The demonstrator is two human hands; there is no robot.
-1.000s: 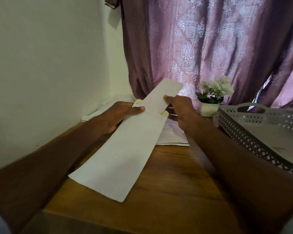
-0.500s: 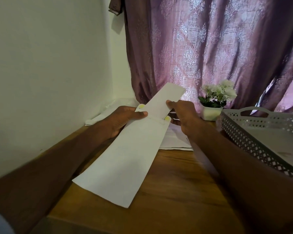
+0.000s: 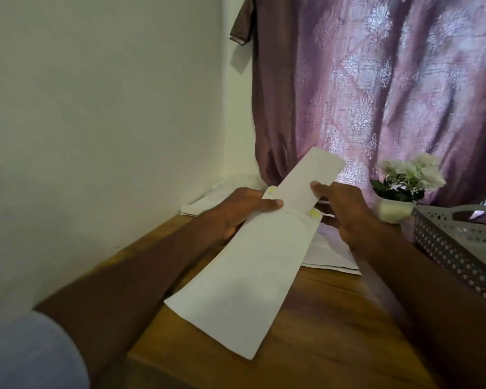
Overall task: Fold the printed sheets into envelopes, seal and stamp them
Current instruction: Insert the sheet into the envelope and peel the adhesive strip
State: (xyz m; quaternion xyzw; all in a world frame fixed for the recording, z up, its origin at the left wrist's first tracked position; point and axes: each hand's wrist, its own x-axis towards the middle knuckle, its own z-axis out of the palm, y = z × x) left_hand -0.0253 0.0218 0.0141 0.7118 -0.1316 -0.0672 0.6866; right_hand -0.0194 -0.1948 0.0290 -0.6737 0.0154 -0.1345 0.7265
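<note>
Frame centre: left hand [image 3: 240,210] grips the long white paper envelope [image 3: 247,279] at its mouth, holding it off the wooden table [image 3: 328,332]. Right hand [image 3: 345,209] pinches the folded white sheet [image 3: 306,181], half-inserted, likely to feed it straight in.

The fingers of the left hand [image 3: 244,211] lie behind the envelope [image 3: 250,276]; only the thumb shows on its face. The lower end of the folded sheet [image 3: 306,181] is inside the envelope mouth, and the fingers of the right hand [image 3: 345,211] behind it cannot be seen. Any print on the sheet is too faint to read. At 3 o'clock, the perforated tray [image 3: 455,254] is cut off by the picture's edge. The flower pot [image 3: 394,210] at 2 o'clock is motion-blurred. The loose papers [image 3: 328,254] on the table [image 3: 334,332] are partly covered by the envelope and right forearm.
</note>
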